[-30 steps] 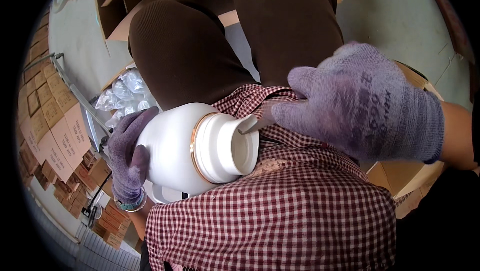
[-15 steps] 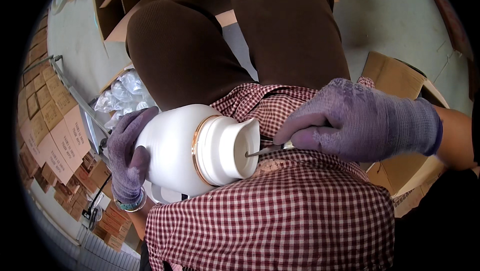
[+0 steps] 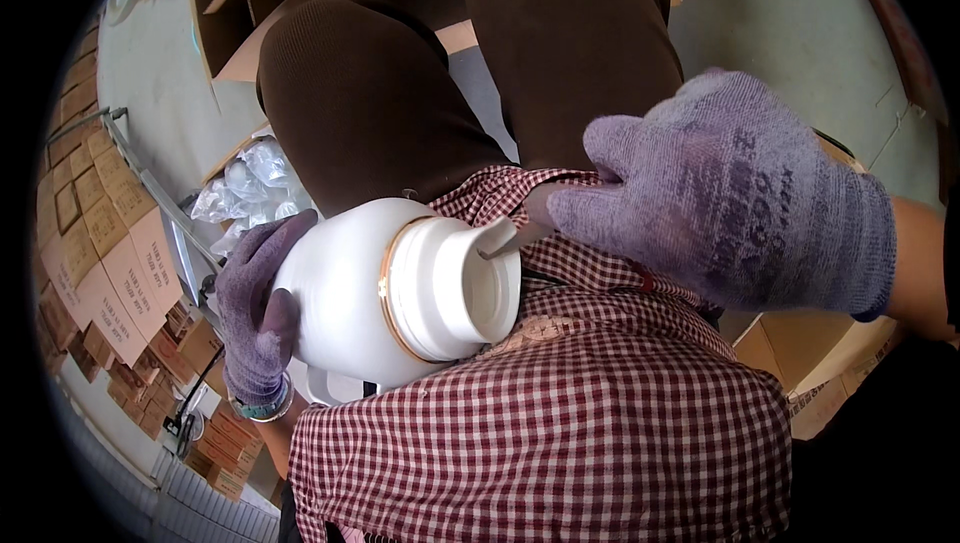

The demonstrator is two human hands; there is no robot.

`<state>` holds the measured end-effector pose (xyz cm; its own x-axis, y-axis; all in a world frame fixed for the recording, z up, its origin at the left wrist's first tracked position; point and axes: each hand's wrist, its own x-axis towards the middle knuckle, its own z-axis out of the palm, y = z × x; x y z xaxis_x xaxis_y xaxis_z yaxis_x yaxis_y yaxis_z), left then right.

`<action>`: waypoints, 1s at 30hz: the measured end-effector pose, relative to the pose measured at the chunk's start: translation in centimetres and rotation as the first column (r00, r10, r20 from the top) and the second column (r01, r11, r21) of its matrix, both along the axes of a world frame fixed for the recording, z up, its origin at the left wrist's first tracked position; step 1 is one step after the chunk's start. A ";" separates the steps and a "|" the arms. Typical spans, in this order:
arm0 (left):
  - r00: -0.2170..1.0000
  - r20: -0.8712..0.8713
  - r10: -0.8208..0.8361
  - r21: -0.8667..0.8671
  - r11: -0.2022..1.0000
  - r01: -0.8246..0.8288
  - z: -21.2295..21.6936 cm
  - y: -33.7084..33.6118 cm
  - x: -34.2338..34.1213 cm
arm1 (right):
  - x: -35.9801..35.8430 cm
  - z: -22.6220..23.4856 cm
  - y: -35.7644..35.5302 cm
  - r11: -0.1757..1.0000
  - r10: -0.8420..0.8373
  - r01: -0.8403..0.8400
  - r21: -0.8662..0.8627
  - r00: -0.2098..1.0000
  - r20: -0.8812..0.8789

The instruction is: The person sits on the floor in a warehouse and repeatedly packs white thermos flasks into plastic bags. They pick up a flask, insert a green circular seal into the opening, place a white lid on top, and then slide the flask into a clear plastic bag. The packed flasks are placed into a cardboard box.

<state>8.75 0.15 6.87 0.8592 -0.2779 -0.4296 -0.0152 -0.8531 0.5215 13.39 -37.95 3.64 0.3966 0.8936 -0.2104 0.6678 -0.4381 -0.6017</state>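
Note:
A white thermos jug [image 3: 340,288] with a gold ring lies on its side across my lap, its mouth turned to the right. My left hand [image 3: 255,308], in a purple-grey glove, is wrapped round its base end. My right hand [image 3: 740,198], gloved the same way, is closed on a small knife. The thin blade [image 3: 520,237] touches the rim at the upper part of the spout; the knife's handle is hidden in the fist. Part of the jug's white handle [image 3: 325,388] shows underneath, against the checked apron [image 3: 560,423].
An open box [image 3: 255,188] of clear plastic bags stands left of my legs. Ahead lies a carton with dividers [image 3: 228,8]. Another open carton [image 3: 800,343] sits at the right, partly behind my right hand. Stacked cartons [image 3: 125,263] fill the far left beside a metal frame [image 3: 155,183].
My right hand has risen and turned back-up, taking the blade from the mouth's inner lower area to the spout's upper edge. The jug has tilted slightly; my left hand keeps its hold.

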 end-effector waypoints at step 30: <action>1.000 -0.015 0.010 -0.014 1.000 -0.010 0.1 -0.2 -0.3 | 2.1 -1.5 0.1 0.965 -0.011 -0.106 0.241 0.898 0.439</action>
